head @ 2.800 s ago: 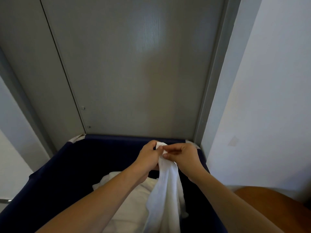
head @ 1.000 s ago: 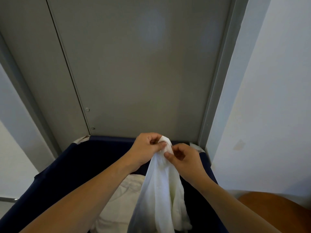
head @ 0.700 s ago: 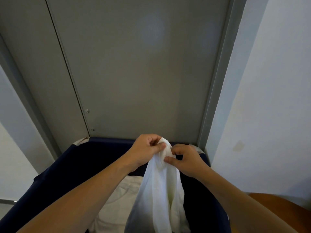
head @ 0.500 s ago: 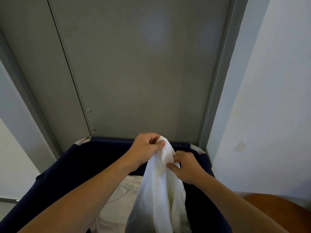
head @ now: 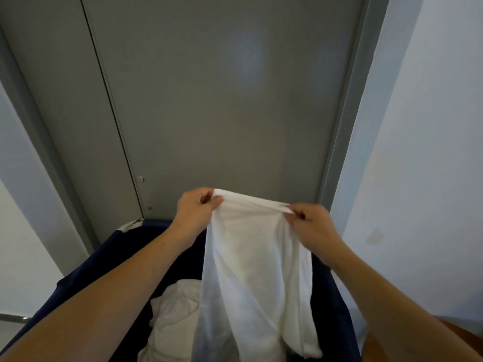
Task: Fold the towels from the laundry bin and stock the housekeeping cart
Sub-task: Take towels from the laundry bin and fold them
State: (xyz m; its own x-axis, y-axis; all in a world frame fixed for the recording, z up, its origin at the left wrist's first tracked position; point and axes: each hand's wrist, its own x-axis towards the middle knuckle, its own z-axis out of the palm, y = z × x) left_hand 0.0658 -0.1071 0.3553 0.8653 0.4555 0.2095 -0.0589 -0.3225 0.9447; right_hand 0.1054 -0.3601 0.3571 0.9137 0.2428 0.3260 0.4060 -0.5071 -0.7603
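Head view: both hands lift a white towel over the navy laundry bin. Left hand pinches the towel's top edge at one corner, right hand pinches it at the other, cloth stretched between them and hanging into the bin. More white linen lies inside the bin. Behind the bin stands a grey door. No writing is legible.

Both forearms are bare from the lower edge of the view to the wrists, with no sleeve showing. The left hand and right hand wear no gloves, rings, watch or bracelet.
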